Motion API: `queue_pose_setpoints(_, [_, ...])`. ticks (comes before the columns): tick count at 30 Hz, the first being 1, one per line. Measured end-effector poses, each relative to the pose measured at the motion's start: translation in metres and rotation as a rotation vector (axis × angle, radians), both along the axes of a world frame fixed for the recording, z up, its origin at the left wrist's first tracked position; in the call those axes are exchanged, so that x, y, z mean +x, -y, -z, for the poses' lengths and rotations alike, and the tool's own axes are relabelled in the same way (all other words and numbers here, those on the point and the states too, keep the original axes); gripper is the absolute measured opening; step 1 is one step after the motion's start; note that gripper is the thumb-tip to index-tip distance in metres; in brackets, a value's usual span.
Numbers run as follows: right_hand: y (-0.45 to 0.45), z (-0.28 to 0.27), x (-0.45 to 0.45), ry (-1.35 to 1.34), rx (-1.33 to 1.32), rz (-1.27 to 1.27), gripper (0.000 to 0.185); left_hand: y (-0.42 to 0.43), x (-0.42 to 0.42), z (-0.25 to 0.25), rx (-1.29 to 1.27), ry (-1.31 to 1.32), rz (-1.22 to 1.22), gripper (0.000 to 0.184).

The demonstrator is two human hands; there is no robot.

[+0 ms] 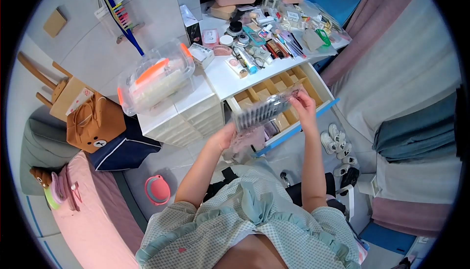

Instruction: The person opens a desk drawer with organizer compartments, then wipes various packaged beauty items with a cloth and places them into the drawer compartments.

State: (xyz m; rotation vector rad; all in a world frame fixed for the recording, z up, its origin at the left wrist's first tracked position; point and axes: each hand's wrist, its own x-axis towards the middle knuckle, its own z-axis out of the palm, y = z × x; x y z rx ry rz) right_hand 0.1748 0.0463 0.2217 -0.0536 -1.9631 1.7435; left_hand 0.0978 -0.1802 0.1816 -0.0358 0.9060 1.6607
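Note:
Over the pulled-out drawer, both of my hands hold a clear plastic pack with rows of short dark strips, which look like false eyelashes. My right hand pinches its upper right end. At the lower left end, my left hand is closed on the pack, its fingers partly hidden behind it. Something thin and pale pink hangs just below the pack, beside my left hand; I cannot tell what it is. Tan divider compartments fill the drawer, with a few small items near its front.
Makeup, brushes and bottles crowd the white desk. A clear box with orange latches stands on the white drawer unit at left. A pink basin and several white shoes are on the floor. A pink-covered bed lies lower left.

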Motion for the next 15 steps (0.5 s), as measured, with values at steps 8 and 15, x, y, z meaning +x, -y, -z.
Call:
queue_pose_setpoints(8, [0.018,-0.004,0.012,0.025,-0.395,0.359,0.011,0.004,-0.019,0.026,0.338,-0.054,-0.288,0.054])
queue_pose_setpoints(15, [0.046,-0.028,0.023,-0.065,-0.123,0.367,0.012,-0.007,-0.002,0.003,-0.05,-1.288,-0.537,0.068])
